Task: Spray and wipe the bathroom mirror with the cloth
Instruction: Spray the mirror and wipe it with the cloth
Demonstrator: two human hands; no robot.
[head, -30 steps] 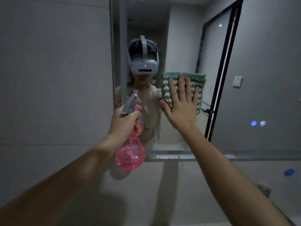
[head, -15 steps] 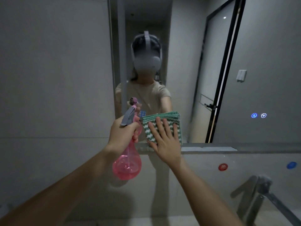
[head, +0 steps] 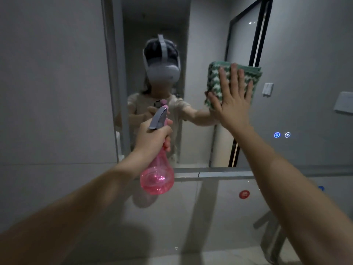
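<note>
The bathroom mirror [head: 309, 54] fills the wall ahead and reflects a person wearing a headset. My right hand [head: 232, 101] lies flat with straight, spread fingers on a folded green-and-white cloth [head: 214, 81], pressing it against the glass at about head height. My left hand [head: 152, 138] grips the neck of a pink spray bottle [head: 157, 180] with a grey trigger head, held upright in front of the mirror's lower left part, nozzle toward the glass.
A grey tiled wall [head: 51, 92] runs left of the mirror's edge. Two lit blue touch buttons [head: 282, 135] glow on the glass at the right. Below the mirror's bottom rim [head: 214, 174] are a red dot [head: 244, 194] and a metal tap [head: 267, 226].
My right hand slid the cloth from the mirror's lower edge up and to the right across the glass. The left hand kept the bottle in roughly the same place.
</note>
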